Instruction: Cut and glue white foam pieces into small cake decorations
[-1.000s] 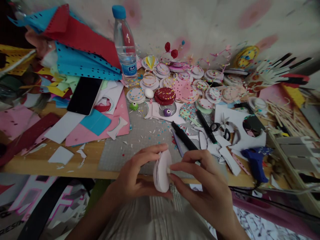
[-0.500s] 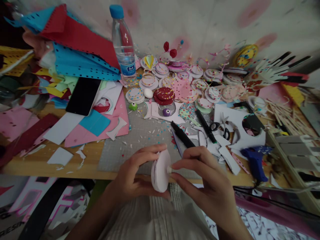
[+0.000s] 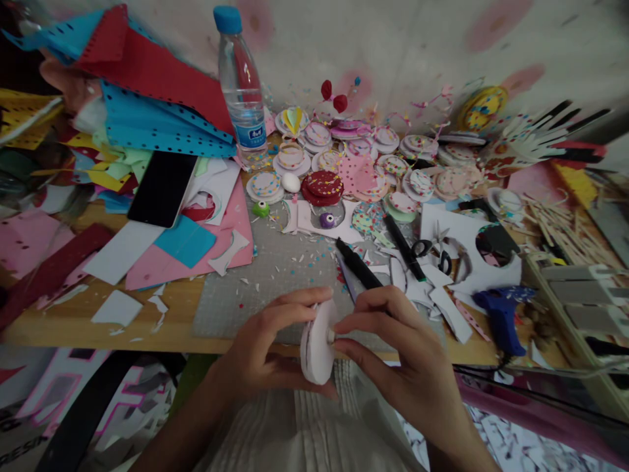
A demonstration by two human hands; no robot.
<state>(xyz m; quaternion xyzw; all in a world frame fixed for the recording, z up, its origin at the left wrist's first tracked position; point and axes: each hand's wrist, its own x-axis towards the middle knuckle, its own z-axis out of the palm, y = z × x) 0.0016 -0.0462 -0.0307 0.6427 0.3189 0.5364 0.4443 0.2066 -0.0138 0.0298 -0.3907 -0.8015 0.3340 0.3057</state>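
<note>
My left hand [image 3: 275, 347] grips a layered white foam disc [image 3: 318, 347] by its edges, thumb below and fingers above. The disc stands on edge, its flat face turned to the right. Against that face my right hand [image 3: 393, 347] pinches a small pale piece [image 3: 331, 336] between thumb and forefinger. The piece touches the disc near its middle; its exact kind is too small to tell. Both hands are over the front edge of the table, in front of a grey cutting mat [image 3: 221, 301].
A black marker [image 3: 361, 265], scissors [image 3: 435, 249], white foam offcuts [image 3: 455, 314] and a blue glue gun [image 3: 504, 318] lie to the right. Behind are several decorated discs [image 3: 322, 188] and a water bottle [image 3: 243, 98]. A phone [image 3: 162, 190] rests on coloured sheets at left.
The disc has tipped slightly and sunk a little lower. My right fingers have shifted slightly left with the small piece, still against the disc's face.
</note>
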